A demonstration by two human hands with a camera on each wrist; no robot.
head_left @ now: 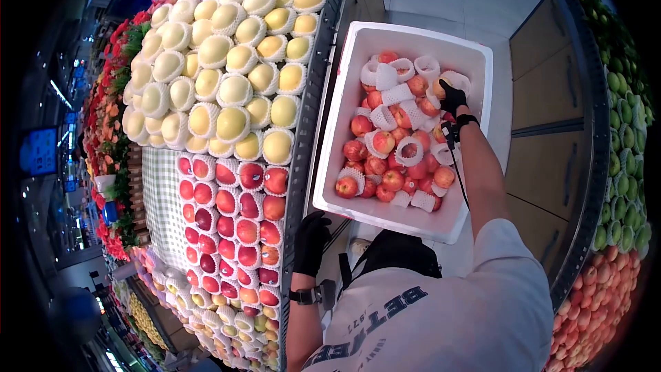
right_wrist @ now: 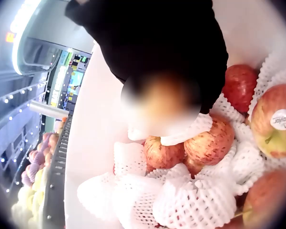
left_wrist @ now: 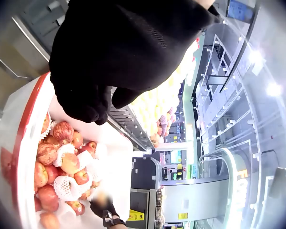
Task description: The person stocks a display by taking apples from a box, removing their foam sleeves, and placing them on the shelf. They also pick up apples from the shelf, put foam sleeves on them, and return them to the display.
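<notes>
A white foam box [head_left: 406, 224] holds a heap of red-yellow apples [head_left: 392, 179], some in white foam net sleeves [head_left: 396, 94]. My black-gloved right hand [head_left: 452, 98] is at the far right of the heap and grips an apple [head_left: 438, 87]. In the right wrist view, that apple is a blurred orange patch [right_wrist: 164, 98] under the fingers. My left hand [head_left: 313, 242], also black-gloved, is beside the display's edge at the box's near left corner. Its fingers hang loosely curled in the left wrist view, with nothing visible in them.
To the left, a slanted fruit display [head_left: 299, 107] bears rows of sleeved yellow fruit [head_left: 234, 89] and red apples [head_left: 237, 213]. A checked cloth [head_left: 162, 200] shows beside those apples. Cabinets [head_left: 547, 158] with green and pink fruit above stand on the right.
</notes>
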